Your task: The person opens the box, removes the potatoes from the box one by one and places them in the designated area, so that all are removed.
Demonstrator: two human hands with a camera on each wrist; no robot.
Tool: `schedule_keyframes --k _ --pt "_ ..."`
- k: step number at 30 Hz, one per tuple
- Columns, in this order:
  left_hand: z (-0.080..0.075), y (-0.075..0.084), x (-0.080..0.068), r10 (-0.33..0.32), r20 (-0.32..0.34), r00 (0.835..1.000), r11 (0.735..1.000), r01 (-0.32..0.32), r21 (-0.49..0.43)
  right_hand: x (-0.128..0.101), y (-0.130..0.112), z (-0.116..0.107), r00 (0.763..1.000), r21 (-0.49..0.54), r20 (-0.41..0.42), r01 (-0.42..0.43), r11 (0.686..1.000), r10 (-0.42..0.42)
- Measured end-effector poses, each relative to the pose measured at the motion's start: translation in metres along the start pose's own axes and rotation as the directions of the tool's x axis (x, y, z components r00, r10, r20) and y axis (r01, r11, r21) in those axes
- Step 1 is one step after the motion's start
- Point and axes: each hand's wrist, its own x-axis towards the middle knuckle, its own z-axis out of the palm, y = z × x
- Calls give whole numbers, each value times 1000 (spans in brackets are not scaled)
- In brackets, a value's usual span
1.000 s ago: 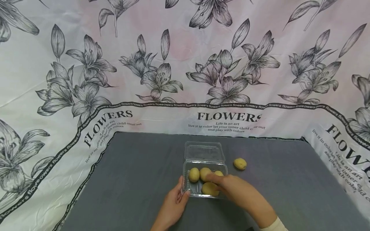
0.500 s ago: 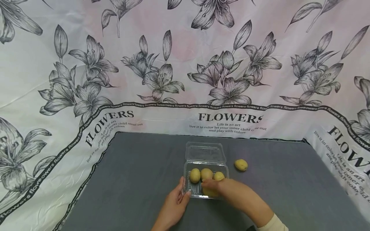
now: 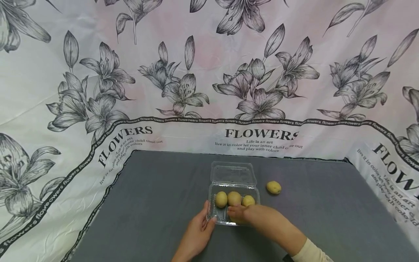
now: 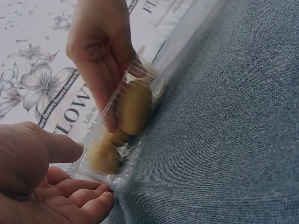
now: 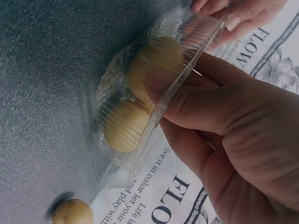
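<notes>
A clear plastic clamshell box (image 3: pixel 220 214) stands on the table with its lid (image 3: pixel 233 174) folded back. My left hand (image 3: pixel 196 231) holds the box's left front corner, thumb at the rim and fingers beneath, as the left wrist view shows. Three yellow potatoes (image 3: pixel 221 199) sit in a row along the back of the box. A larger front potato (image 4: pixel 136 106) lies before them, mostly covered by my right hand (image 3: pixel 262 220) in the head view. My right hand reaches over the front wall, its thumb and fingers holding this potato inside the box.
One loose potato (image 3: pixel 273 187) lies on the dark grey table (image 3: pixel 157 196), to the right of the box. A white cloth (image 3: pixel 190 134) printed with flowers and lettering hangs at the back and along both sides.
My right hand has shifted from the back potatoes toward the front one and now covers most of it. The back right potato shows more fully. My left hand keeps its hold on the box.
</notes>
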Motion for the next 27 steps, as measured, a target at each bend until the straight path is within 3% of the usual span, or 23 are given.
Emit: schedule_keyframes --k 2,4,5,6,7,8,9,11,13,17,27 --pt "0 -1 0 2 4 1000 1000 -2 10 1 -1 0 999 -120 14 46 992 -45" --pt "0 -2 0 5 10 1000 1000 -5 11 2 -1 0 1000 64 -1 11 998 -11" --pt "0 -2 0 8 13 1000 1000 -8 7 2 -1 0 1000 200 -1 -26 979 27" --pt "0 -2 0 8 15 1000 1000 -8 2 2 0 0 998 371 -20 -54 927 66" --pt "0 -2 0 8 15 1000 1000 -8 -3 3 0 0 994 522 -36 -71 850 106" --pt "0 -2 1 8 16 1000 1000 -8 -8 3 1 0 990 615 -34 -88 784 138" --pt "0 -2 1 8 16 1000 1000 -8 -12 3 1 1 983 728 -48 -88 680 179" --pt "0 -1 1 7 17 1000 1000 -7 -16 4 0 2 972 823 -47 -92 560 229" --pt "0 -1 1 10 15 1000 1000 -9 -14 4 0 3 968 851 -46 -92 517 248" --pt "1 1 1 13 12 1000 1000 -13 -13 4 0 4 964 875 -42 -91 475 261" --pt "1 1 1 13 12 1000 1000 -13 -15 1 -5 9 946 872 -100 -66 485 308"
